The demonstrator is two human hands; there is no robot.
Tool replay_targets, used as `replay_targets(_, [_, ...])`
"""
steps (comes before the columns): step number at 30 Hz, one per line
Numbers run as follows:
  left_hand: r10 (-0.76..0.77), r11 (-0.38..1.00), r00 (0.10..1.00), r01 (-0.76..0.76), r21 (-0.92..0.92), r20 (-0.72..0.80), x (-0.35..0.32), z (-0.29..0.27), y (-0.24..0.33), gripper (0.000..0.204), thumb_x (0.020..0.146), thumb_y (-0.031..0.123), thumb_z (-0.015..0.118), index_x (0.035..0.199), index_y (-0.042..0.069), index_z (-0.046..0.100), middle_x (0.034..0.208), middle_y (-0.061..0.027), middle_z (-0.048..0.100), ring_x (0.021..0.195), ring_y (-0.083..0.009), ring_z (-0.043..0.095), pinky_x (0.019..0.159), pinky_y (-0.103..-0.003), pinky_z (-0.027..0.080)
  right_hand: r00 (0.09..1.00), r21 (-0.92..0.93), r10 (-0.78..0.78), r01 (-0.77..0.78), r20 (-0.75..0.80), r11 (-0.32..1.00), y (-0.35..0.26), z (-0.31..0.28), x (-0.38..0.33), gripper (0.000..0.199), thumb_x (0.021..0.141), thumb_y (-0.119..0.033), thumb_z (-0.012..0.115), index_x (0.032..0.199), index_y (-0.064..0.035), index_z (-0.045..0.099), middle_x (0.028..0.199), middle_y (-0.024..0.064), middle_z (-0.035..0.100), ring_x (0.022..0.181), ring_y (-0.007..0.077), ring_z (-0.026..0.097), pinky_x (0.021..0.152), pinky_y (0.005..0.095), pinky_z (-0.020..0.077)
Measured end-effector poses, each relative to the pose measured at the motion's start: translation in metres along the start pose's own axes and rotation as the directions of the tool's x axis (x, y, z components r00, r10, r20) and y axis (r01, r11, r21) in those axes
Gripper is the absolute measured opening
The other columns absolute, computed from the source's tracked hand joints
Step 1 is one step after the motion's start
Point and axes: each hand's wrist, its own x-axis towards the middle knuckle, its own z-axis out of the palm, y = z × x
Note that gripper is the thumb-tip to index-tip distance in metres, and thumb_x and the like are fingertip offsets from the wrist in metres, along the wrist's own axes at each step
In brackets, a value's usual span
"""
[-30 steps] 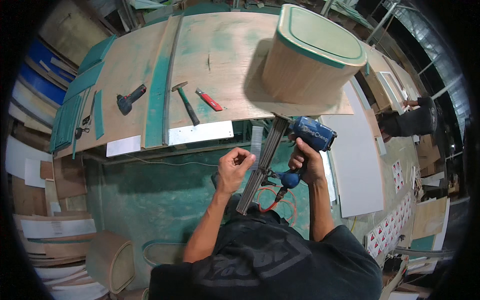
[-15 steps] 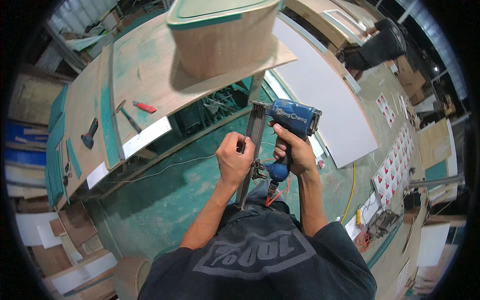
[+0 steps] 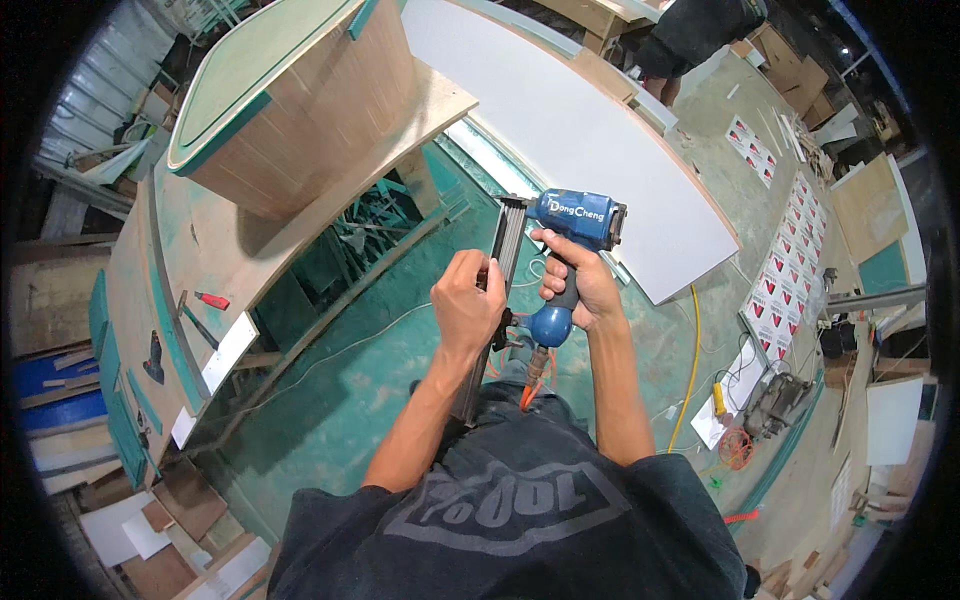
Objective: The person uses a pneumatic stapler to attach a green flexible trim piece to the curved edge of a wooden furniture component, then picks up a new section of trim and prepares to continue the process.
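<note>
In the head view the right hand (image 3: 580,285) is closed around the grip of a blue pneumatic nail gun (image 3: 570,235), which is held in the air in front of the chest, above the green floor (image 3: 370,400); the left hand (image 3: 465,305) is closed in a pinch on the long dark magazine (image 3: 500,270) of the gun, just left of the right hand, the fingers touching the metal rail; an orange hose (image 3: 530,385) hangs from the bottom of the grip; to the far left stands the wooden counter (image 3: 200,250), and on it rests a large curved plywood piece with a green edge (image 3: 290,100); near the left end of the counter lie a red-handled tool (image 3: 212,300) and a hammer (image 3: 195,322); to the far right a white board (image 3: 560,130) lies flat; a yellow cable (image 3: 692,370) runs over the floor at the right.
</note>
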Motion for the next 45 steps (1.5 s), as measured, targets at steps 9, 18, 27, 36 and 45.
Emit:
replay_targets(9, [0.094,0.995,0.974,-0.101,0.026,0.207,0.092,0.027,-0.028,0.019,0.081,0.009,0.076,0.080,0.001,0.059,0.074,-0.0101,0.058,0.062,-0.0217,0.060,0.057,-0.033,0.048,1.000,0.045,0.031,-0.030,-0.008,0.999,-0.040,-0.006,0.080,0.029,0.096,-0.026,0.066,0.115,-0.0035,0.062,0.058,-0.0049,0.044,0.048,0.0076,0.045,0.048,0.0271,0.0414])
replay_targets(18, [-0.237,0.718,0.709,0.588,-0.372,0.664,0.217,0.068,-0.092,0.033,0.088,0.029,0.080,0.082,0.009,0.055,0.067,0.0054,0.053,0.061,-0.0035,0.046,0.053,-0.023,0.036,0.999,0.118,-0.044,0.045,-0.014,0.992,-0.093,0.015,0.169,0.029,0.099,-0.026,0.062,0.116,-0.0032,0.061,0.055,-0.0055,0.044,0.046,0.0074,0.044,0.047,0.0278,0.0418])
replay_targets(27, [-0.051,0.948,0.822,0.218,-0.230,0.568,0.300,0.100,-0.107,0.052,0.085,0.039,0.078,0.062,0.000,0.052,0.054,-0.0081,0.047,0.052,-0.0119,0.042,0.049,-0.035,0.038,0.996,0.263,-0.063,0.045,0.060,0.964,-0.115,0.012,0.221,0.034,0.104,-0.030,0.053,0.122,-0.0018,0.059,0.057,-0.0061,0.042,0.048,0.0059,0.043,0.051,0.0269,0.0428])
replay_targets(36, [-0.370,0.621,0.558,0.743,-0.249,0.743,0.332,0.106,-0.147,0.057,0.102,0.055,0.050,0.082,0.003,0.063,0.068,-0.0026,0.060,0.057,-0.0147,0.055,0.055,-0.031,0.045,0.975,0.264,-0.055,0.113,-0.216,0.958,-0.144,-0.017,0.264,0.028,0.100,-0.031,0.061,0.112,-0.0053,0.062,0.058,-0.0062,0.045,0.050,0.0071,0.047,0.053,0.0286,0.0452])
replay_targets(45, [-0.423,0.131,0.419,0.906,-0.403,0.804,0.292,0.072,-0.180,0.075,0.101,0.069,0.030,0.113,0.002,0.062,0.100,-0.0080,0.066,0.091,-0.0155,0.061,0.080,-0.029,0.049,0.844,0.331,-0.209,0.404,-0.494,0.853,-0.188,-0.055,0.297,0.021,0.094,-0.026,0.067,0.104,-0.0086,0.062,0.059,-0.0061,0.047,0.050,0.0078,0.047,0.053,0.0301,0.0456])
